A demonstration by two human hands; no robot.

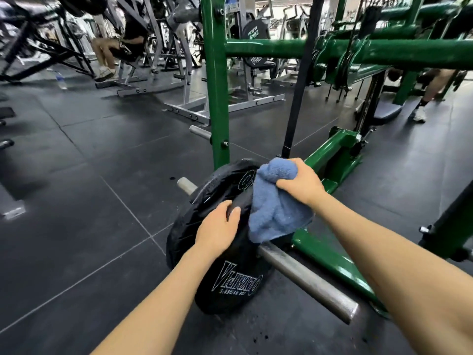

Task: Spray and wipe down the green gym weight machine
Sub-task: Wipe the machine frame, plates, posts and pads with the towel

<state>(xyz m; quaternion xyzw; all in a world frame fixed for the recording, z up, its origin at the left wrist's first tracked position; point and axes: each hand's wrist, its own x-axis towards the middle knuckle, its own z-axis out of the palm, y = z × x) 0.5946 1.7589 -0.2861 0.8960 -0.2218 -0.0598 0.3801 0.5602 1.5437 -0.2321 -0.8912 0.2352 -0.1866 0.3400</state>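
Green weight machine [217, 98]: painted steel frame standing on the black rubber floor [76, 175]. One upright post runs top to bottom left of centre; a thick horizontal bar runs from it to the right edge; a low base rail [330, 254] slants from near right toward the far middle. Top of the frame and its right end are cut off by the picture edge.

Steel storage peg [307, 278]: long axis slants from the base rail out toward the lower right, free end nearest the viewer. Two more pegs jut leftward from the post and behind the plates.

Black weight plates [230, 278]: two, on edge, leaning together beside the base rail; white lettering, upside down from this view, reads "OLYMPIA". Their lower rims and the peg behind them are partly hidden.

Blue cloth [276, 213]: bunched, draped over the upper rim of the plates.

Right hand [302, 183]: grip curled round the top of the cloth, holding it against the plates.

Left hand [217, 231]: fingers bent over the rim of the nearer plate, thumb on the facing side.

Background: grey machines, a seated person [122, 47], another person's leg at far right, all blurred. A water bottle [61, 80] stands on the floor at left.
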